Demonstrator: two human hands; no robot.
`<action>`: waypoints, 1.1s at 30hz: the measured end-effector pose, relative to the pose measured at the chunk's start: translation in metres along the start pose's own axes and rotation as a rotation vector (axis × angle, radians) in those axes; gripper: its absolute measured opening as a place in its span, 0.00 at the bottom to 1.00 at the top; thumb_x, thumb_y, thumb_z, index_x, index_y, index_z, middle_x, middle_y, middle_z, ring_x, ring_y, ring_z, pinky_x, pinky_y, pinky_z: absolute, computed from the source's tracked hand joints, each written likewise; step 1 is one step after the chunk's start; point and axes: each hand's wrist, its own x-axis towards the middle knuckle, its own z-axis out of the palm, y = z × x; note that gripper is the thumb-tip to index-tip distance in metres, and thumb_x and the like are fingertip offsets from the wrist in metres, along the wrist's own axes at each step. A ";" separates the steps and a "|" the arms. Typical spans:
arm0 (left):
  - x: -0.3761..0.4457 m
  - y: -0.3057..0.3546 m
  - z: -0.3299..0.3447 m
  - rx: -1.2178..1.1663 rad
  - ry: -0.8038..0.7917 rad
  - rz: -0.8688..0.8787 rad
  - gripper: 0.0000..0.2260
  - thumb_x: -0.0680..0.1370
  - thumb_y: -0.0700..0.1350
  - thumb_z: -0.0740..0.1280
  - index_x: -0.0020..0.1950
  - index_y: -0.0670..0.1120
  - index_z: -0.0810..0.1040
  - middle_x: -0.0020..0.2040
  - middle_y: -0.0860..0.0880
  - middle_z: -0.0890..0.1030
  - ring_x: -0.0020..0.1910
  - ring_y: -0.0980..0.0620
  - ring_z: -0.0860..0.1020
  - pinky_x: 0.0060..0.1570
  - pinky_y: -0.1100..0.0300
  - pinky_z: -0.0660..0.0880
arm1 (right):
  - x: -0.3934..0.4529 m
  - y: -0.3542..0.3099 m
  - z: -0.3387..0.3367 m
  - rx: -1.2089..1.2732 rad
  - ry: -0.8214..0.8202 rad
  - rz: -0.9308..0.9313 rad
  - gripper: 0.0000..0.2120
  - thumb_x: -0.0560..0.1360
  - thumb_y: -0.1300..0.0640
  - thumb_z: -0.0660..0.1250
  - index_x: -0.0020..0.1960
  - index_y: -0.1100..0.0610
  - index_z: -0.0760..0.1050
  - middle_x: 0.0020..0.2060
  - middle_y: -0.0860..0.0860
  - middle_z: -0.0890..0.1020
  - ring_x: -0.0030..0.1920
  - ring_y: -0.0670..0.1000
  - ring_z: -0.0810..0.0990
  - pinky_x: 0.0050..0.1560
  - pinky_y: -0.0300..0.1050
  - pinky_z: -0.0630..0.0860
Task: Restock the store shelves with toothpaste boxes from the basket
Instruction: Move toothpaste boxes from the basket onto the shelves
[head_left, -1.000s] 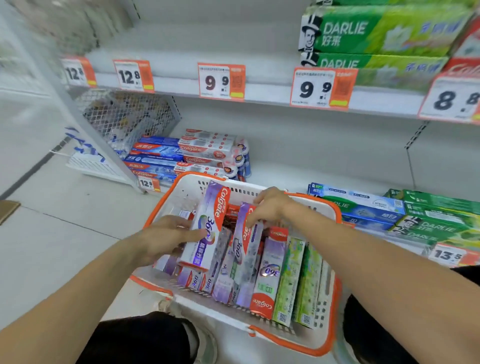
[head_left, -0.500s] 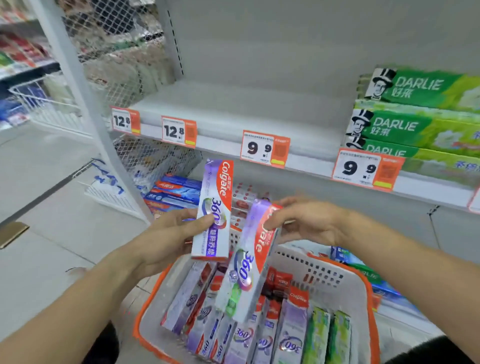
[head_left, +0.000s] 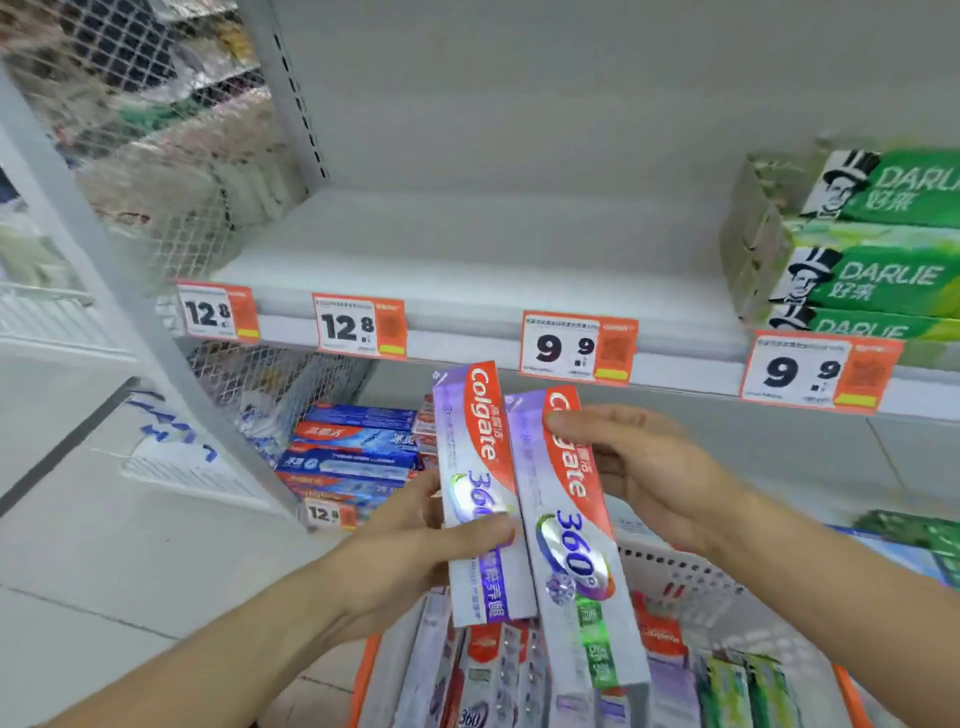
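Gripping one purple-and-red Colgate 360 toothpaste box (head_left: 480, 488) in my left hand (head_left: 410, 551), thumb across its face, I pinch a second box of the same kind (head_left: 576, 540) near its top with my right hand (head_left: 644, 467); both stand upright, touching side by side. Below them at 6 o'clock sits the white-and-orange plastic basket (head_left: 691, 577) holding more boxes. At 12 o'clock is the grey metal shelf (head_left: 467, 270), with green Darlie boxes (head_left: 878, 270) stacked at 2 o'clock.
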 end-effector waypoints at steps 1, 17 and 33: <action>0.000 0.005 -0.002 -0.001 -0.033 0.025 0.27 0.70 0.41 0.77 0.69 0.44 0.75 0.63 0.41 0.82 0.62 0.39 0.80 0.63 0.41 0.76 | -0.001 0.000 0.014 0.014 0.043 -0.023 0.26 0.57 0.52 0.81 0.51 0.63 0.83 0.45 0.58 0.87 0.39 0.52 0.84 0.41 0.42 0.81; 0.003 0.104 -0.128 -0.239 0.360 0.512 0.24 0.66 0.46 0.76 0.60 0.42 0.78 0.50 0.46 0.85 0.41 0.51 0.84 0.35 0.60 0.80 | 0.050 -0.131 0.170 -0.761 0.080 -0.434 0.28 0.65 0.59 0.81 0.62 0.50 0.77 0.47 0.59 0.86 0.44 0.57 0.85 0.51 0.56 0.81; 0.020 0.106 -0.156 -0.214 0.569 0.491 0.20 0.71 0.39 0.78 0.59 0.43 0.76 0.53 0.47 0.86 0.47 0.49 0.86 0.51 0.48 0.82 | 0.147 -0.149 0.143 -1.243 -0.119 -0.380 0.22 0.69 0.67 0.77 0.57 0.52 0.76 0.53 0.53 0.84 0.52 0.53 0.83 0.53 0.41 0.79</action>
